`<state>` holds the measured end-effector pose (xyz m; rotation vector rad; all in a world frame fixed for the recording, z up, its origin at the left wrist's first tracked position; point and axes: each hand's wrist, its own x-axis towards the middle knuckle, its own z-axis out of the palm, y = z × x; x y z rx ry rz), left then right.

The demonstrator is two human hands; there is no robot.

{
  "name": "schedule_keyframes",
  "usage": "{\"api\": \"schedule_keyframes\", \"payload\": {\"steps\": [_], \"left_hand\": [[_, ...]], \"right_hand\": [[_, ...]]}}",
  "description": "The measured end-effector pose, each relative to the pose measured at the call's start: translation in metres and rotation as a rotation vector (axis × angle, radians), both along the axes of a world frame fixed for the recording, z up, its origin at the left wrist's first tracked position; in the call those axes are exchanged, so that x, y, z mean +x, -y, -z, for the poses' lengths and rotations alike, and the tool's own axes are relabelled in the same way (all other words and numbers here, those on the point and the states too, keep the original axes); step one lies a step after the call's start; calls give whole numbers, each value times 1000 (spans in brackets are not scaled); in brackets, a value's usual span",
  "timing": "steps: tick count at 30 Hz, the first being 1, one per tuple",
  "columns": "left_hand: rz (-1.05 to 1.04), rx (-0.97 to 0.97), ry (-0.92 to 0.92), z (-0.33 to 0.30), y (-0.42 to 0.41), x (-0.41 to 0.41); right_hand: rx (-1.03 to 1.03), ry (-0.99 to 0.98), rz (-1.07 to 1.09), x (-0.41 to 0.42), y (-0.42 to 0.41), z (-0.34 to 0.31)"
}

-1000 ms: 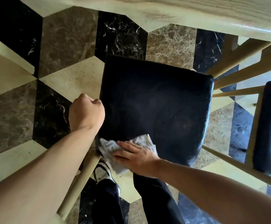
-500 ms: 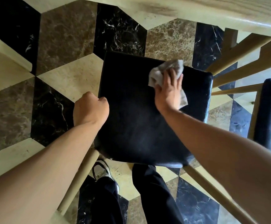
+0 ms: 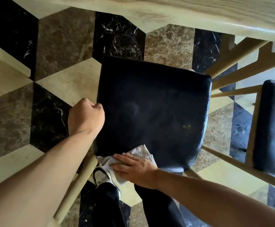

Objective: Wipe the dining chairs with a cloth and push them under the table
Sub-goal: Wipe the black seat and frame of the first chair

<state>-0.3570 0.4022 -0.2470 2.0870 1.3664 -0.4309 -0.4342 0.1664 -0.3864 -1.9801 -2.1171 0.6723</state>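
since half a second ago the right hand [image 3: 133, 169] slid the crumpled grey cloth [image 3: 140, 153] from the far edge to the near edge of the square black padded seat [image 3: 153, 108], palm flat on it; left hand [image 3: 86, 117] fisted on the seat's left edge.

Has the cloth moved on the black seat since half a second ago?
Yes. The cloth went from the seat's far edge by the table to its near edge.

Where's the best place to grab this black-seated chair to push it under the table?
Probably the chair seat's left and right side edges, reached from the near side. The left hand already grips the left edge; the front faces the table, so pushing runs straight.
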Motion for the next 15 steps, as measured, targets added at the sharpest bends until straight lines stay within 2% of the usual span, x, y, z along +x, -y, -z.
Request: {"api": "schedule_keyframes", "payload": {"steps": [2, 6, 10, 12, 15], "left_hand": [[-7, -8, 11, 3, 3, -3], [31, -10, -5, 10, 5, -9], [109, -40, -83, 15, 4, -9], [157, -78, -115, 15, 4, -9], [200, -124, -131, 15, 6, -12]], "right_hand": [[29, -22, 4, 17, -17, 7], [-31, -96, 153, 46, -65, 4], [22, 18, 287, 82, -119, 1], [-49, 144, 354, 104, -139, 4], [-75, 162, 521, 152, -145, 8]]}}
